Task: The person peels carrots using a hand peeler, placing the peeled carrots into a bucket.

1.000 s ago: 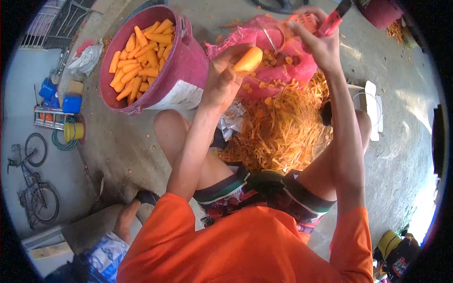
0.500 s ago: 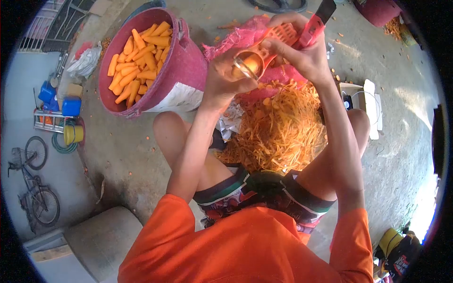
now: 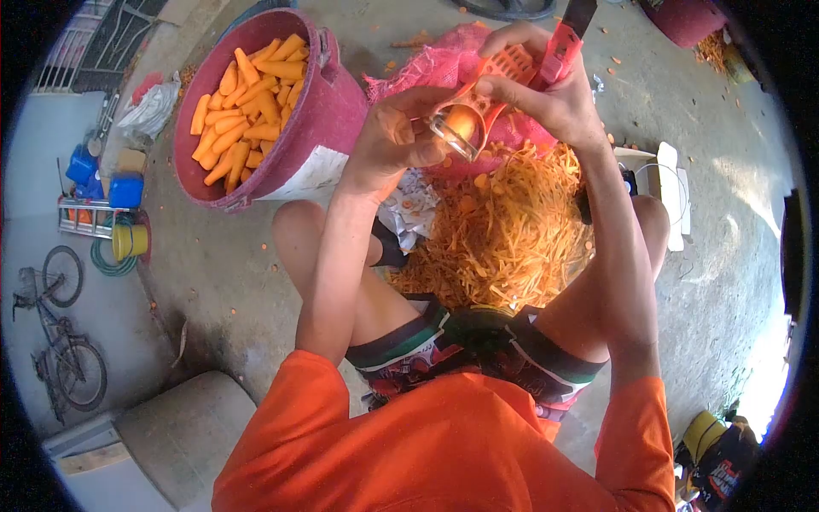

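Orange cloth of a shirt (image 3: 444, 444) fills the bottom centre of the frame, and beyond it, above centre, the left hand (image 3: 392, 141) has its fingers curled on a carrot (image 3: 461, 122), while the right hand (image 3: 550, 98) grips a red peeler (image 3: 510, 66), its metal blade over the carrot, along with a red-handled knife (image 3: 563, 51) pointing up. Below the hands, at centre, lies a heap of peelings (image 3: 503, 239), with a pink mesh sack (image 3: 448, 55) behind it; a maroon tub (image 3: 345, 111) of peeled carrots (image 3: 247, 111) leans at upper left, and a bicycle (image 3: 64, 341) shows at far left.
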Demonstrator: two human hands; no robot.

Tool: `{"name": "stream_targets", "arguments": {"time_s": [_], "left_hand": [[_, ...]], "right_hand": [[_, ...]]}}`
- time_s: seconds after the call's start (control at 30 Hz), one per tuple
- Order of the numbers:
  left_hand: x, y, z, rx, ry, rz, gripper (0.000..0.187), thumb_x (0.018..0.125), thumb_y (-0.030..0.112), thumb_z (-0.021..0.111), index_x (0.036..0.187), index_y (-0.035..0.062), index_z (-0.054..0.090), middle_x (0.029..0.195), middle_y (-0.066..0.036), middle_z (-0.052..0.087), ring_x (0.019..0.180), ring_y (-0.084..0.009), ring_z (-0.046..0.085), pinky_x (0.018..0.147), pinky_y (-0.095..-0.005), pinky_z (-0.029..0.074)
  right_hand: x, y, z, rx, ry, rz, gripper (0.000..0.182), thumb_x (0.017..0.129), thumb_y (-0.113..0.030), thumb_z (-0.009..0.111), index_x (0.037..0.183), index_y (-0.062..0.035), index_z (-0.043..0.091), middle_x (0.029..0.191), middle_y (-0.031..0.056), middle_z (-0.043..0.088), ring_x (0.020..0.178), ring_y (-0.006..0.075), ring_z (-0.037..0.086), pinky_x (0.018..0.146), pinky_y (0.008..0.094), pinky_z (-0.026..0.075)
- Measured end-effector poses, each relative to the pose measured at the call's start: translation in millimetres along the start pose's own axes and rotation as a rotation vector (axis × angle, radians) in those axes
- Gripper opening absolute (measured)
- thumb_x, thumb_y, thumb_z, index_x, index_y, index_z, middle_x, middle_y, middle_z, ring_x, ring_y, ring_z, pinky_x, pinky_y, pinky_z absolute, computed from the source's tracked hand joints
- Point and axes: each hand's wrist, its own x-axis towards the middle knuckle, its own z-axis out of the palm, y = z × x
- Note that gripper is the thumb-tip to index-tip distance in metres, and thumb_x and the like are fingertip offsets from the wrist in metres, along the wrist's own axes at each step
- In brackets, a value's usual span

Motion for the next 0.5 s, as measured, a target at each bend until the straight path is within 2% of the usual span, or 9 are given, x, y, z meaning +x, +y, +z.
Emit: {"name": "stream_targets", "arguments": {"time_s": [0.07, 0.13, 0.23, 0.27, 0.3, 0.37, 0.43, 0.5], "left_hand": [[0, -4, -9, 0.016, -0.036, 0.003, 0.097, 0.063, 0.042, 0.095, 0.137, -0.0020, 0.051, 0.137, -0.011, 0.056, 0.124, -0.0225, 0.057, 0.108, -0.0374, 0.047], [-2, -9, -18, -0.018, -0.130, 0.035, 0.093, 0.064, 0.039, 0.094, 0.135, -0.0022, 0.052, 0.135, -0.011, 0.057, 0.122, -0.0220, 0.059, 0.107, -0.0362, 0.049], [-3, -5, -2, -0.149, -0.032, 0.128, 0.092, 0.065, 0.039, 0.094, 0.135, -0.0024, 0.051, 0.132, -0.011, 0.059, 0.121, -0.0221, 0.060, 0.107, -0.0360, 0.049], [-1, -5, -1, -0.115, -0.013, 0.108, 0.093, 0.065, 0.039, 0.094, 0.137, -0.0013, 0.049, 0.131, -0.011, 0.059, 0.122, -0.0222, 0.059, 0.107, -0.0353, 0.049], [0, -9, -3, -0.118, -0.008, 0.114, 0.093, 0.065, 0.039, 0.094, 0.137, -0.0013, 0.049, 0.131, -0.011, 0.059, 0.122, -0.0222, 0.059, 0.107, -0.0353, 0.049], [4, -15, -7, -0.111, -0.050, 0.139, 0.094, 0.065, 0.039, 0.093, 0.138, 0.0007, 0.048, 0.131, -0.011, 0.059, 0.122, -0.0228, 0.059, 0.106, -0.0357, 0.049], [-7, -12, -6, -0.127, -0.041, 0.108, 0.095, 0.064, 0.040, 0.094, 0.138, 0.0016, 0.049, 0.131, -0.011, 0.059, 0.123, -0.0227, 0.058, 0.106, -0.0361, 0.049], [-1, -8, -3, -0.137, -0.043, 0.105, 0.095, 0.063, 0.042, 0.094, 0.138, 0.0024, 0.050, 0.131, -0.010, 0.059, 0.123, -0.0225, 0.058, 0.106, -0.0365, 0.048]], "right_hand": [[2, 4, -3, 0.005, -0.024, -0.022, 0.024, 0.085, -0.004, 0.079, 0.104, -0.0006, 0.064, 0.092, 0.0039, 0.071, 0.085, 0.0094, 0.068, 0.077, 0.0258, 0.056], [3, 21, -16, -0.093, 0.105, 0.011, 0.024, 0.087, -0.004, 0.075, 0.107, -0.0012, 0.063, 0.096, 0.0021, 0.068, 0.089, 0.0096, 0.066, 0.076, 0.0253, 0.055], [3, 33, -31, -0.223, 0.197, -0.012, 0.024, 0.088, -0.004, 0.074, 0.109, -0.0006, 0.063, 0.097, 0.0040, 0.069, 0.089, 0.0103, 0.067, 0.076, 0.0261, 0.055], [1, 17, -17, 0.026, 0.139, 0.019, 0.025, 0.087, -0.005, 0.075, 0.109, -0.0006, 0.063, 0.099, 0.0047, 0.069, 0.088, 0.0100, 0.067, 0.076, 0.0258, 0.055], [1, 11, -9, 0.026, 0.131, 0.019, 0.025, 0.087, -0.005, 0.075, 0.109, -0.0006, 0.063, 0.099, 0.0047, 0.069, 0.088, 0.0100, 0.067, 0.076, 0.0258, 0.055], [2, 6, -3, -0.120, 0.074, -0.071, 0.026, 0.087, -0.005, 0.075, 0.110, -0.0007, 0.063, 0.098, 0.0048, 0.070, 0.086, 0.0098, 0.067, 0.075, 0.0260, 0.056], [7, 16, -24, -0.274, 0.173, -0.012, 0.026, 0.086, -0.005, 0.077, 0.109, -0.0010, 0.065, 0.093, 0.0044, 0.070, 0.082, 0.0106, 0.068, 0.072, 0.0248, 0.055], [2, 19, -22, -0.070, 0.256, -0.009, 0.020, 0.084, -0.005, 0.079, 0.100, 0.0001, 0.067, 0.093, 0.0046, 0.073, 0.088, 0.0099, 0.068, 0.081, 0.0268, 0.055]]}}
